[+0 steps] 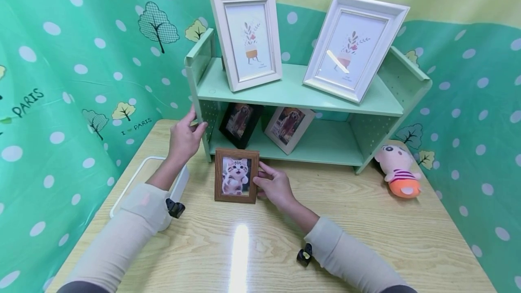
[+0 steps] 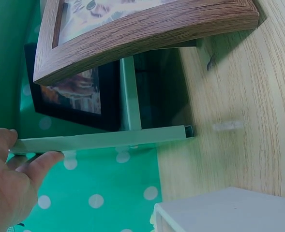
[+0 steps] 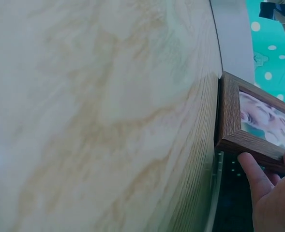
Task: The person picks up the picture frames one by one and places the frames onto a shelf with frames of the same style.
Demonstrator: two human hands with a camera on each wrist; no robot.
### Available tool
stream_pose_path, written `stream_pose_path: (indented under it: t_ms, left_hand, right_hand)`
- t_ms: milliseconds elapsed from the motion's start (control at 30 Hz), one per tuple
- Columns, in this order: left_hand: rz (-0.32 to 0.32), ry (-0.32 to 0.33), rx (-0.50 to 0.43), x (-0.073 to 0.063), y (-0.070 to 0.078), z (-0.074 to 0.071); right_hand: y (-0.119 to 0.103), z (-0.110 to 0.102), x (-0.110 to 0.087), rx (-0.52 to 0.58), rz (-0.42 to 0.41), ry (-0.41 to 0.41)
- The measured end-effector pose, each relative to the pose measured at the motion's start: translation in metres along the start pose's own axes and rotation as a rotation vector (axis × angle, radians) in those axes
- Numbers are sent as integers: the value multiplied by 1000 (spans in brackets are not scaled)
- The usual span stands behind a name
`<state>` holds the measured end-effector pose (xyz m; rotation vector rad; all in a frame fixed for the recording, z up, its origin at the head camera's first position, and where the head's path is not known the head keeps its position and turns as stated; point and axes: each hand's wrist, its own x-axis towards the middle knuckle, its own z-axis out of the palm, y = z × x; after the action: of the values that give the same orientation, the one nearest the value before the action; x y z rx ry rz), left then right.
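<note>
A brown wood-grain picture frame (image 1: 217, 175) with a kitten picture stands upright on the table in front of the green shelf (image 1: 350, 96). My right hand (image 1: 278, 189) pinches its right edge, thumb on the front; the right wrist view shows the frame (image 3: 229, 113) with a finger along its side. My left hand (image 1: 185, 137) grips the front edge of the shelf's left side panel, thumb and fingers on either side of it, as the left wrist view shows at the panel (image 2: 103, 138). On the lower board, a black picture frame (image 1: 253, 121) leans behind the brown one.
Two white picture frames, one left (image 1: 225, 44) and one right (image 1: 321, 49), stand on the top board. A smaller pale frame (image 1: 299, 134) leans on the lower board. At the left lies a white-rimmed box (image 1: 179, 186); a plush doll (image 1: 400, 173) sits right of the shelf.
</note>
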<state>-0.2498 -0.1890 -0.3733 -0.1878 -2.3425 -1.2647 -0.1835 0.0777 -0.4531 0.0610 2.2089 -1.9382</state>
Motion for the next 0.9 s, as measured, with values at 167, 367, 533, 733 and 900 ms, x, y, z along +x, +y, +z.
stream_pose_path:
  t_ms: [167, 367, 533, 733, 900]
  left_hand:
    - [2, -7, 2, 0, 0, 0]
    - [11, -12, 4, -1, 0, 0]
    - [2, -4, 2, -1, -1, 0]
    - [2, -2, 2, 0, -1, 1]
    - [-6, -4, 7, 0, -2, 1]
  right_hand:
    - [0, 1, -1, 1, 9, 5]
    - [0, 2, -2, -2, 16, 13]
    - [0, 1, -3, 0, 18, 7]
    - [0, 1, -3, 5, 13, 6]
    - [-1, 0, -4, 1, 8, 2]
